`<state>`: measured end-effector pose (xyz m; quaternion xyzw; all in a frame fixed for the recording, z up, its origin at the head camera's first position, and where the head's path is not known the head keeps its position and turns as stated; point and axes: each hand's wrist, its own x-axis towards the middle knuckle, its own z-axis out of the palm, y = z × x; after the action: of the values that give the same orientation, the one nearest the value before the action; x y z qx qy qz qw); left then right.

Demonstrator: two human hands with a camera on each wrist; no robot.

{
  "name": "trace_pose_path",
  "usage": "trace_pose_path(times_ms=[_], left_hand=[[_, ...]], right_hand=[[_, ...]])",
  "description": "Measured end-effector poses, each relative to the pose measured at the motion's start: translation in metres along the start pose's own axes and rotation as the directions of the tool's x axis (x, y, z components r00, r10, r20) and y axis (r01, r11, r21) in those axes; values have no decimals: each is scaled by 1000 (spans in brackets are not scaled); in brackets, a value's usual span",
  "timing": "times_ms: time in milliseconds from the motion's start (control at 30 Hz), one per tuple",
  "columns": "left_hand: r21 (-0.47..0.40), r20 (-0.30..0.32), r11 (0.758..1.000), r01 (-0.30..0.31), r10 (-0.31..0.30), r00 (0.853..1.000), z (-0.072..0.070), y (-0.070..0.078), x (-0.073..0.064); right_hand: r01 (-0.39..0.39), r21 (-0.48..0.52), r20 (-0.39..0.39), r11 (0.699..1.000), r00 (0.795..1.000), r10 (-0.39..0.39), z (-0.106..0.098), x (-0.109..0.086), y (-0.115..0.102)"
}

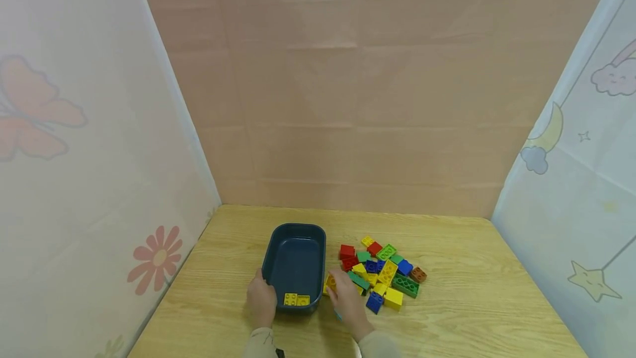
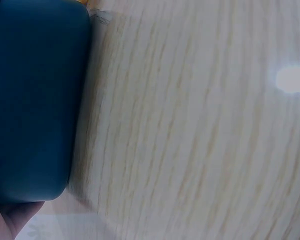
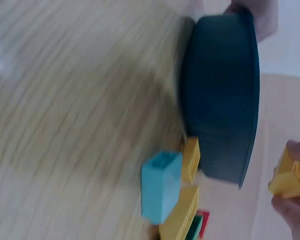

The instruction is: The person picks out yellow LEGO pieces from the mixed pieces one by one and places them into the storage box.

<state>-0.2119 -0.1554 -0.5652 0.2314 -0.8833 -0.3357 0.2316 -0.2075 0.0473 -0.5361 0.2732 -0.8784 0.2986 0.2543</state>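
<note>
Yellow brick (image 3: 289, 177) pinched by right hand (image 1: 346, 298), fingers closed around it; left hand (image 1: 261, 298) grips tray (image 1: 294, 264) at near-left rim, likely steadying it.

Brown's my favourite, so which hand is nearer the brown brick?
Right. The right hand is left of the brown brick, with other bricks between; the left hand is farther left, gripping the blue tray.

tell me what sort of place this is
Probably a small indoor play or filming booth: a wood-grain table backed by a plain tan backdrop, with cartoon-printed sheets at both sides, and toy bricks beside a dark blue tray.
</note>
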Motion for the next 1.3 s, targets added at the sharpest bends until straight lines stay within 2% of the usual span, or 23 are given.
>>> trace_pose_path(times_ms=[167,267,567,733,1000,1300], left_hand=[[-2,7,1000,2,-2,1000,0,0,-1],[2,3,1000,-1,1,1000,0,0,-1],[13,5,1000,-11,11,1000,1,-1,2],[14,-7,1000,-19,19,1000,1,-1,0],[21,-31,999,-24,25,999,1,-1,-1],[20,-30,999,-30,31,999,4,-3,-1]], right_hand=[[142,42,97,989,985,-146,10,-2,-13],[180,53,151,982,971,-186,14,-3,-18],[208,46,221,977,952,-213,20,3,-25],[223,59,229,973,946,-230,25,1,-26],[179,44,274,983,944,-184,28,3,-29],[182,-14,362,983,918,-164,32,6,-30]])
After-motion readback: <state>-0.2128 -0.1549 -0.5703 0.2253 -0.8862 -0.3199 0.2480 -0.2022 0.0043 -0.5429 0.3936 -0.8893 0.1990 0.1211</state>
